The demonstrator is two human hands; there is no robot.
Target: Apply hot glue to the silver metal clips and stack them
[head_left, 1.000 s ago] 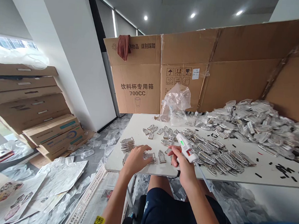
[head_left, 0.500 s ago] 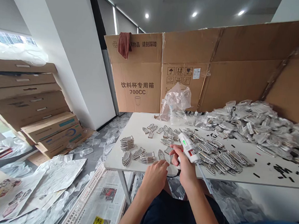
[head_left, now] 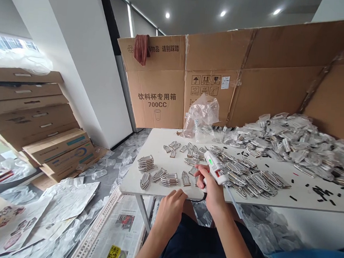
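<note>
My right hand (head_left: 211, 189) is closed round the grip of a white hot-glue gun (head_left: 214, 167) with a green light, held just above the front of the white table (head_left: 159, 144). Its nozzle points at a flat silver metal piece (head_left: 186, 179). My left hand (head_left: 170, 203) rests at the table's front edge with its fingers curled under. What they hold, if anything, is hidden. Small stacks of the same metal pieces (head_left: 169, 179) lie just beyond it, with another stack (head_left: 146, 163) further left.
Several loose metal pieces (head_left: 251, 177) spread right of the gun, with a heap of bagged ones (head_left: 293, 138) behind. A crumpled plastic bag (head_left: 203, 115) stands before the cardboard walls (head_left: 160, 88). Flat cartons (head_left: 33, 110) are stacked at left; newspaper (head_left: 119, 228) covers the floor.
My left hand has drawn back from the stacks of metal pieces to the table's front edge, its fingers curling in. The right hand with the glue gun has barely moved.
</note>
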